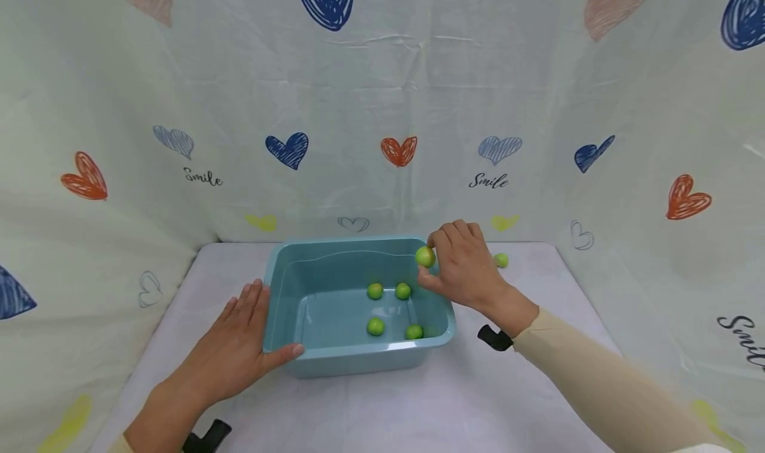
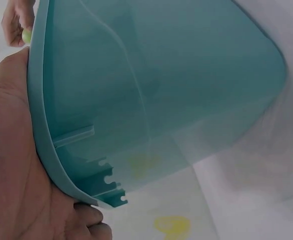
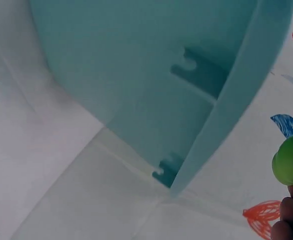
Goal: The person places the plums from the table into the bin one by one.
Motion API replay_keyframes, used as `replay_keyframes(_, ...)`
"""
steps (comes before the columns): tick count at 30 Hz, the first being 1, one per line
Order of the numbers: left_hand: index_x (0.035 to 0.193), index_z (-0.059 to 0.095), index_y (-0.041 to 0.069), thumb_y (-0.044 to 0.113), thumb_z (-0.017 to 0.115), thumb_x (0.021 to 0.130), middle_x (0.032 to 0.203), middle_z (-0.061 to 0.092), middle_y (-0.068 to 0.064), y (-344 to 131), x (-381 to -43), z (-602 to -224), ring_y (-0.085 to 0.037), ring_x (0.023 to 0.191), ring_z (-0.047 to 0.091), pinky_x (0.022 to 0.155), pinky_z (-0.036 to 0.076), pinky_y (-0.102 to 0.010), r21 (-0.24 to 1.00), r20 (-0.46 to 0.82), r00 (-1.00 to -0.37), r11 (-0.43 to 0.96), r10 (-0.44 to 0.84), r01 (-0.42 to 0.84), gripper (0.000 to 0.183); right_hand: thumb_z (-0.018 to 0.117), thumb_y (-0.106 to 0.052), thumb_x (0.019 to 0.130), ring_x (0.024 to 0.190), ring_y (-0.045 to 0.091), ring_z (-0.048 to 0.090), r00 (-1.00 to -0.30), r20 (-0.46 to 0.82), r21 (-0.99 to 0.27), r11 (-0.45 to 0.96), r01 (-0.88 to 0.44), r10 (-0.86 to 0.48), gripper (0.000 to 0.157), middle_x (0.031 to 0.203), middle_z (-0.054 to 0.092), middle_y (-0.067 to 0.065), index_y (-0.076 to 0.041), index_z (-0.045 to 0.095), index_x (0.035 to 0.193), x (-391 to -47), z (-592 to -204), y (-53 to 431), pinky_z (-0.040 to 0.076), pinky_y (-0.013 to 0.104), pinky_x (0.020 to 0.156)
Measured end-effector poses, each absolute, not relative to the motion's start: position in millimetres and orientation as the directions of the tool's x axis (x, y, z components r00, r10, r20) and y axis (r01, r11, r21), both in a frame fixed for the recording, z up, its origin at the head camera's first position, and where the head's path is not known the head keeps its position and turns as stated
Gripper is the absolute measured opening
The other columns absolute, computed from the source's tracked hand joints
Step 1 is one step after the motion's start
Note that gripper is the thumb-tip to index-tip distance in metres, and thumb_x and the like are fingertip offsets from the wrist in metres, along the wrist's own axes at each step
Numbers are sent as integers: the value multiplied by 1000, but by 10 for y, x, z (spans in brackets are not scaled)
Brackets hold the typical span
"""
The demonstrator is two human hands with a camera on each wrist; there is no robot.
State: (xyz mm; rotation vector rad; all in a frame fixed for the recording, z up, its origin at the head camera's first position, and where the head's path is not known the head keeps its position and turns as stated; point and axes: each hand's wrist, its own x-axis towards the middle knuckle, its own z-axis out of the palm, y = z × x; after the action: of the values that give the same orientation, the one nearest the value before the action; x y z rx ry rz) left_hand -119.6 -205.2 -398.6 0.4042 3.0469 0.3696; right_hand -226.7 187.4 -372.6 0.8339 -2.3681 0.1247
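A teal plastic basin [image 1: 358,355] stands on the table, with several small green limes [image 1: 375,291] on its floor. At the basin's left end my left hand [image 1: 236,347] rests on the rim, fingers straight along the outer side and thumb over the front corner. My right hand [image 1: 469,267] pinches one lime [image 1: 425,256] between thumb and fingertips, above the basin's right back corner. In the right wrist view that pinched lime [image 3: 290,161] shows at the right edge, beside the basin's outer wall [image 3: 136,75]. The left wrist view shows my left palm [image 2: 11,145] against the rim.
Another lime [image 1: 501,260] lies on the white-covered table [image 1: 478,386], behind my right hand and to the right of the basin. A pale cloth [image 1: 370,74] printed with hearts hangs behind and at the sides of the table.
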Motion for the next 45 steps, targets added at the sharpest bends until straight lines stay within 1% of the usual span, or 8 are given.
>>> replay_keyframes(4, 163, 16, -13, 86, 54, 89, 171, 16, -34, -2051, -1200, -3991, -53, 157, 20, 125, 21, -70, 239, -11, -965, 938, 261, 251, 129, 70, -38, 84, 88, 27, 52, -622, 543, 93, 776, -623, -564, 33, 88, 58, 6, -8, 61, 94, -2251, -3779, 1704, 42, 44, 81)
replay_keyframes(8, 163, 15, -13, 85, 55, 89, 171, 16, -34, -2056, -1198, -3991, -53, 157, 20, 125, 22, -71, 239, -11, -966, 938, 259, 249, 129, 70, -39, 84, 84, 22, 50, -630, 494, 81, 753, -653, -599, 31, 84, 54, 2, -11, 59, 91, -2219, -3837, 1558, 43, 42, 82)
replay_keyframes(15, 163, 15, -14, 84, 57, 89, 171, 15, -34, -2043, -1198, -3992, -53, 158, 19, 124, 21, -71, 254, -28, -968, 938, 251, 236, 129, 70, -38, 81, 82, 21, 47, -594, 483, 104, 716, -691, -643, 29, 84, 54, 0, -13, 57, 88, -2169, -3992, 1408, 38, 37, 77)
replay_keyframes(22, 163, 15, -14, 86, 54, 89, 171, 16, -34, -2039, -1193, -3995, -53, 157, 19, 124, 22, -71, 254, -26, -967, 937, 254, 239, 130, 70, -41, 82, 80, 20, 45, -594, 469, 107, 710, -696, -654, 31, 83, 55, 0, -13, 59, 88, -2172, -4116, 1359, 38, 35, 76)
replay_keyframes(29, 163, 14, -12, 82, 59, 89, 171, 16, -33, -2033, -1195, -3994, -53, 157, 20, 124, 22, -71, 264, -25, -969, 937, 245, 230, 128, 68, -42, 83, 78, 20, 45, -581, 454, 154, 702, -695, -675, 31, 80, 54, 1, -13, 58, 86, -2171, -4193, 1365, 37, 34, 73)
replay_keyframes(36, 163, 14, -12, 85, 57, 89, 171, 17, -33, -2039, -1195, -4007, -53, 157, 21, 123, 24, -72, 267, -14, -969, 934, 248, 236, 129, 68, -42, 84, 78, 21, 45, -576, 453, 176, 701, -691, -681, 31, 80, 53, 1, -13, 57, 86, -2174, -4196, 1370, 36, 34, 72)
replay_keyframes(42, 163, 14, -12, 82, 60, 89, 171, 17, -33, -2039, -1200, -4009, -54, 157, 21, 123, 24, -72, 277, -16, -969, 932, 247, 233, 128, 67, -43, 85, 78, 21, 44, -587, 442, 178, 707, -684, -678, 31, 79, 51, 1, -14, 56, 86, -2171, -4195, 1369, 35, 34, 72)
replay_keyframes(45, 163, 14, -12, 83, 58, 89, 171, 17, -33, -2039, -1201, -4007, -54, 157, 21, 123, 24, -72, 276, -19, -969, 933, 247, 233, 129, 67, -43, 85, 78, 21, 44, -592, 437, 176, 710, -682, -677, 32, 79, 50, 1, -14, 56, 86, -2167, -4196, 1368, 35, 34, 72)
